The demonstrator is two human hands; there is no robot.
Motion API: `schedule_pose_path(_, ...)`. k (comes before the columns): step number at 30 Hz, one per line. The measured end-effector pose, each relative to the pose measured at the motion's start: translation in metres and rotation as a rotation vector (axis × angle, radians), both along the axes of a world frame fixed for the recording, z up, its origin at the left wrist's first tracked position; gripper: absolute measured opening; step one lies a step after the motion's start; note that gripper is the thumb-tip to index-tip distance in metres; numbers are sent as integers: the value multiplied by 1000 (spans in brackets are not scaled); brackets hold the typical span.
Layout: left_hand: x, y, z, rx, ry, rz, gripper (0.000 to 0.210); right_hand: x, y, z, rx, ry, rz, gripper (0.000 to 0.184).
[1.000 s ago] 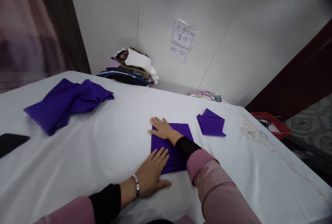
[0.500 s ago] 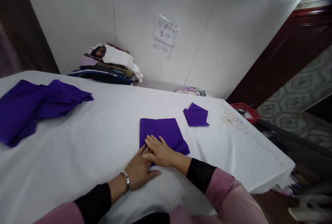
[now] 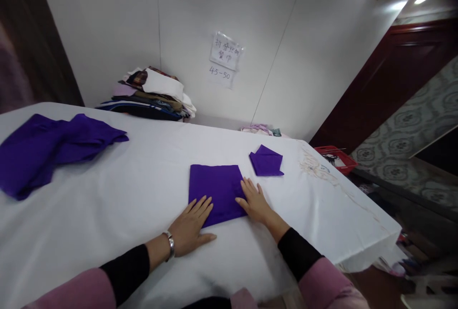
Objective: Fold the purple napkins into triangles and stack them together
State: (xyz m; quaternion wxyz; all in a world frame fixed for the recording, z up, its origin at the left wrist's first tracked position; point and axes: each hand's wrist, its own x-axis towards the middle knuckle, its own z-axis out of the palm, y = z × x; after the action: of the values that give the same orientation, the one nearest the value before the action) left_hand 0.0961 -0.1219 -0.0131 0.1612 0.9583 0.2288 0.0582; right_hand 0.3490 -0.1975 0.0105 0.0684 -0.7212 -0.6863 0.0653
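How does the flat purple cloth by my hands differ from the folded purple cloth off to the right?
The flat cloth is roughly four-sided, while the folded cloth has a pointed top and a corner sticking out. The flat cloth looks larger, though it is also nearer than the folded cloth. Your left hand and right hand touch the flat cloth; neither touches the folded cloth. Both are purple.

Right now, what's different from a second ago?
The right hand moved from the far left part of the flat cloth, back by the left hand, then across to the cloth's right edge. Nothing was picked up. The left hand stayed at the near left corner; the folded cloth and the heap stayed put.
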Motion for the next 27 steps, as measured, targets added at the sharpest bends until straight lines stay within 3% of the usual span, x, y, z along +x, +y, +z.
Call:
schedule_pose_path(3, 0, 10, 6, -19, -2, 5, 72, -35, 21, 22, -6, 116, 147, 70)
schedule_pose_path(6, 1, 31, 13, 61, -67, 89, 58, -67, 43, 37, -69, 224, 298, 70)
schedule_pose_path(11, 14, 73, 14, 191, 32, 311, 54, -93, 81, 32, -51, 258, 409, 74)
schedule_pose_path(15, 26, 87, 1, 191, 150, 433, 60, -84, 106, 5, -60, 200, 337, 75)
schedule_pose_path(19, 30, 86, -6, 189, 133, 448, 68, -41, 118, -15, -28, 109, 246, 72)
schedule_pose_path(24, 29, 86, -5, 185, 119, 458, 70, 20, 121, -13, -90, 64, -10, 70)
schedule_pose_path(27, 29, 85, -6, 183, 121, 459, 70, 24, 114, -1, -131, 91, -145, 71)
